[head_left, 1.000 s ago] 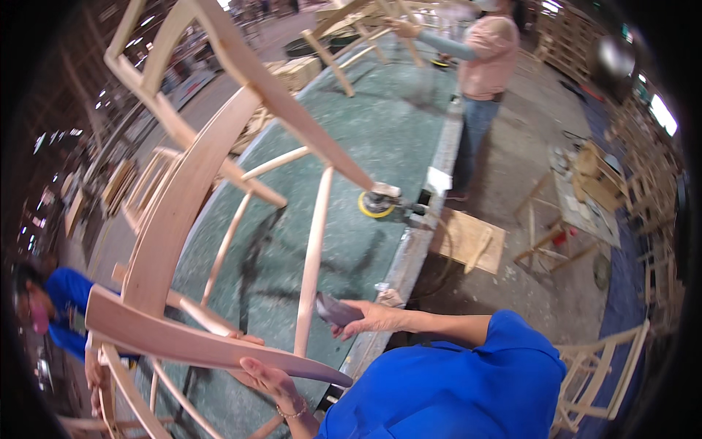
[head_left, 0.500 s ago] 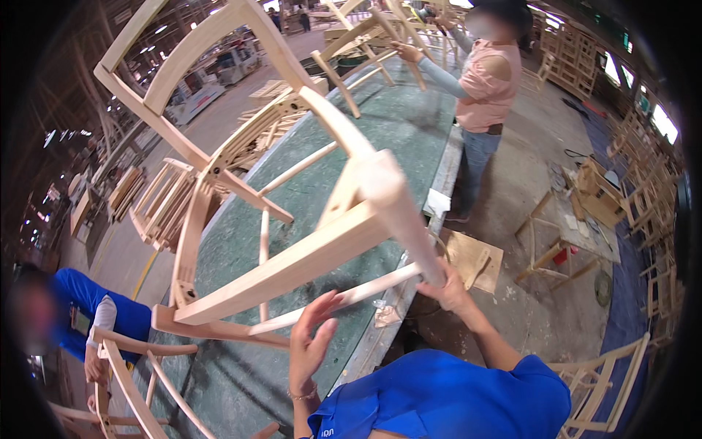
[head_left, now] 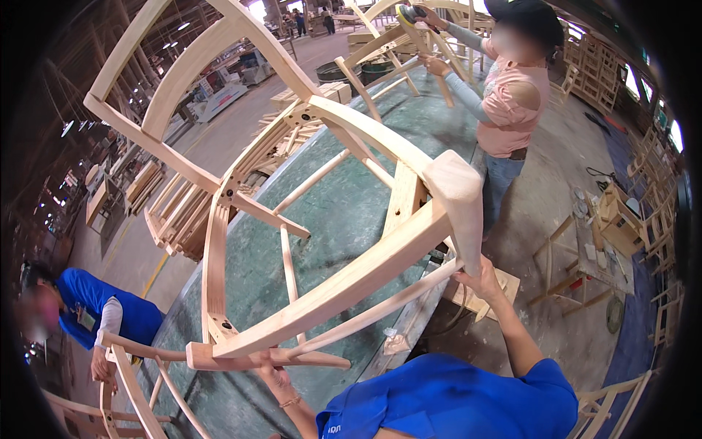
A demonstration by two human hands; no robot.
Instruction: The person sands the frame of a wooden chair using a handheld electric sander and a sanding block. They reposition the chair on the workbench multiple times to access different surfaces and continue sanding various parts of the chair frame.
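Note:
An unfinished pale wooden chair frame (head_left: 351,293) without a seat panel stands tilted on the green-topped workbench (head_left: 256,267), its curved backrest at the far left. My right hand (head_left: 480,279) is wrapped round the chair's right front leg, just by the end of the long round stretcher. On the near left, my left hand (head_left: 273,374) grips the left front leg from below; the leg hides part of its fingers. Dark screw holes show at the frame's corner joints.
A co-worker in pink (head_left: 515,102) holds a sander against another chair at the far end. A co-worker in blue (head_left: 110,304) stands at the left beside a second chair frame (head_left: 135,388). Stacked wood parts (head_left: 183,212) lie beyond the bench; a small work table (head_left: 596,256) stands right.
My left hand has gone from open in front of the stretcher to gripping the left front leg. The chair has turned slightly and shifted right, my right hand staying on its leg.

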